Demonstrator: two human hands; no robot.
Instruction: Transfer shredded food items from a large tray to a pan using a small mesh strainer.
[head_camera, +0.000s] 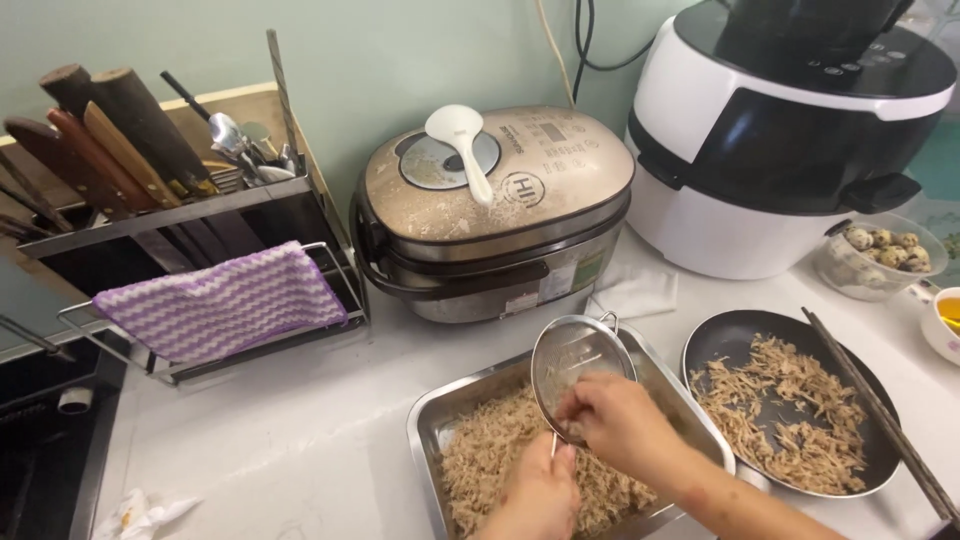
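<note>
Gripping the strainer (580, 360) handle, my left hand (540, 495) is cut off below; my right hand (620, 420) pinches inside the mesh, hiding its contents, above the steel tray (440, 415) of shredded meat (490, 460).

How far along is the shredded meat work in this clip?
Done: the steel tray already holds a bed of fine shreds. In hand: the left hand holds the mesh strainer by its handle over the tray while the right hand works inside it. Left: coarser shreds remain on the dark plate, chopsticks across it.
</note>
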